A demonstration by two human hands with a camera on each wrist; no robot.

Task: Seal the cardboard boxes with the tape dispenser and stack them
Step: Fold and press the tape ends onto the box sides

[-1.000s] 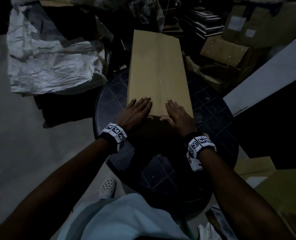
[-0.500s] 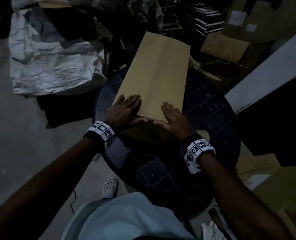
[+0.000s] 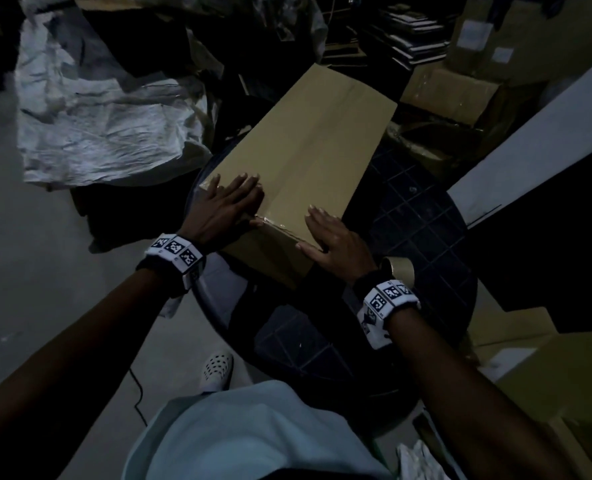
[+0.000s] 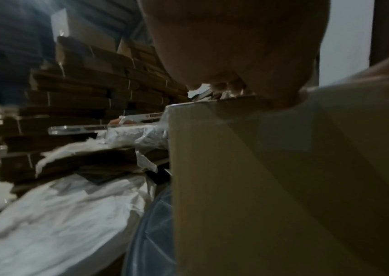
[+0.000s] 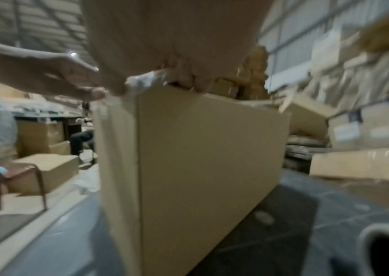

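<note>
A long, closed cardboard box [image 3: 305,140] lies on a dark round table [image 3: 422,216], its near end turned toward my left. Clear tape runs over its near top edge. My left hand [image 3: 232,199] lies flat on the box top near the left corner, fingers straight. My right hand [image 3: 329,233] presses flat on the near right corner, thumb along the end face. The left wrist view shows the box's end face [image 4: 283,186] under my palm; the right wrist view shows its long side [image 5: 207,153]. A tape roll [image 3: 400,268] sits on the table by my right wrist, also the tape roll [image 5: 387,250] at lower right.
Crumpled white sheeting [image 3: 107,126] covers the floor at the left. More cardboard boxes [image 3: 450,91] and stacked flat items [image 3: 405,32] crowd the far right. A white ledge [image 3: 537,140] runs along the right. Another box [image 3: 564,382] sits at lower right. My white shoe [image 3: 216,370] is below the table.
The box has swung counter-clockwise on the table, its near end moving left. Both hands moved with it, and the tape roll has come into view by my right wrist.
</note>
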